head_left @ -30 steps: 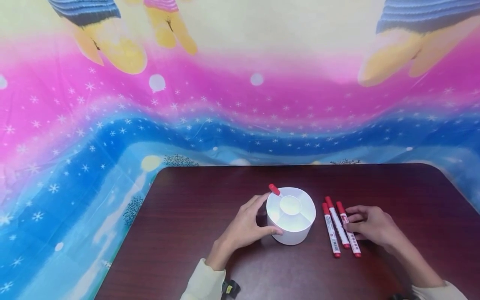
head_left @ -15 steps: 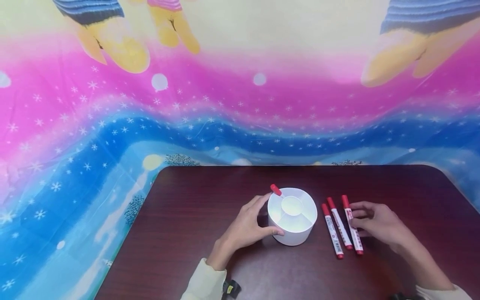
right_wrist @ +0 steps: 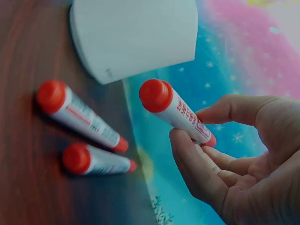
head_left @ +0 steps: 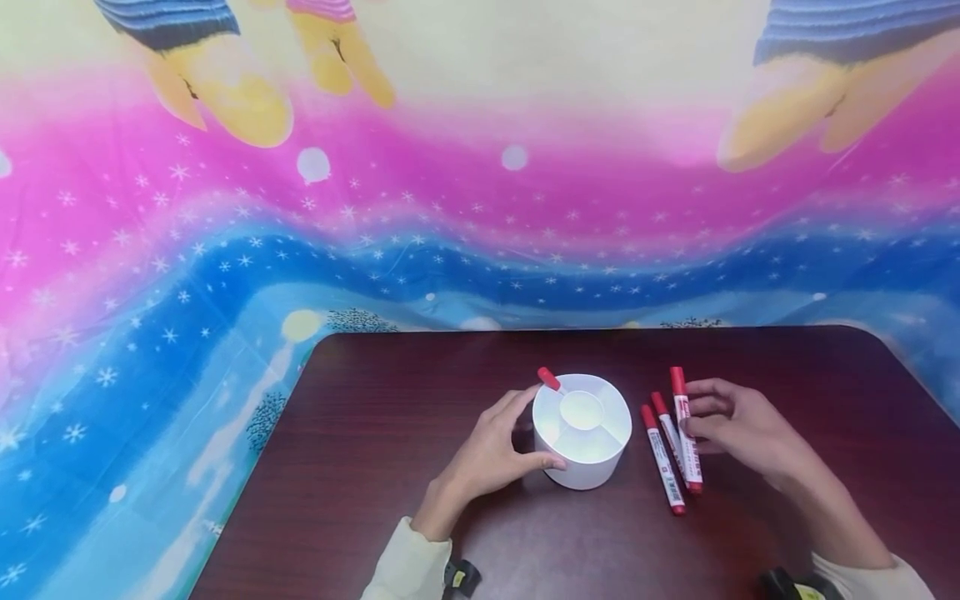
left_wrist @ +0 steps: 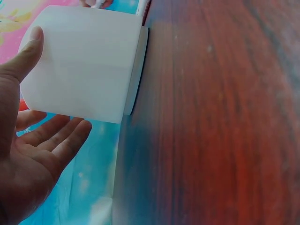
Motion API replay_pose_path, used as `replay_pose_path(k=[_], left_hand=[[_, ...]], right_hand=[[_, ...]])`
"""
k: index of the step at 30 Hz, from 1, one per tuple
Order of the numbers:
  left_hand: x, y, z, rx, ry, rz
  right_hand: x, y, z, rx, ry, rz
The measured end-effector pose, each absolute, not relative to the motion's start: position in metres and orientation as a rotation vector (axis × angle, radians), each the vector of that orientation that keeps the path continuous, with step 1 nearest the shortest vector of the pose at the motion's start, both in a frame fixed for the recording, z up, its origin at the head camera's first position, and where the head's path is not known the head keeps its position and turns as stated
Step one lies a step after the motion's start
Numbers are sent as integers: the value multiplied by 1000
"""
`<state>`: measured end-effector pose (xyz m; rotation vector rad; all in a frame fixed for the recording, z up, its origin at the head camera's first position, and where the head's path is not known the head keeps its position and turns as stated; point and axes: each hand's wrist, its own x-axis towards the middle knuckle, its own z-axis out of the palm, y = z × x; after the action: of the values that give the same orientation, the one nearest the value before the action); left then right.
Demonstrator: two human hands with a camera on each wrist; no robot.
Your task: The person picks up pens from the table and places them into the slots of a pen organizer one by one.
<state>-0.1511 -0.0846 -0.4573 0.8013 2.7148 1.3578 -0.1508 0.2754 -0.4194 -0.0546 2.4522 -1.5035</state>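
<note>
A round white divided pen holder stands upright on the table. My left hand grips it from the left, thumb at the near side and fingers round the far side; the left wrist view shows the thumb against its wall. One marker with a red cap leans in a back-left compartment. Thumb and fingers of my right hand pinch a red-capped white marker, which is lifted off the table, cap end away from me. Two similar markers, one left and one partly behind the held one, lie on the table.
The dark wood-grain table has rounded far corners. Behind it hangs a colourful printed cloth. Black straps sit at both wrists, one by the left sleeve.
My right hand has lifted the rightmost marker and carried it up and left, over the middle one. My left hand and the pen holder have stayed in place.
</note>
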Motion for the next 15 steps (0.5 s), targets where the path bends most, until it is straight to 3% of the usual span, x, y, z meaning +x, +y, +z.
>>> replay_pose_path(k=[15], left_hand=[[-151, -84, -458, 792, 2705, 1371]], right_hand=[[-154, 246, -389, -141, 2448, -1615]])
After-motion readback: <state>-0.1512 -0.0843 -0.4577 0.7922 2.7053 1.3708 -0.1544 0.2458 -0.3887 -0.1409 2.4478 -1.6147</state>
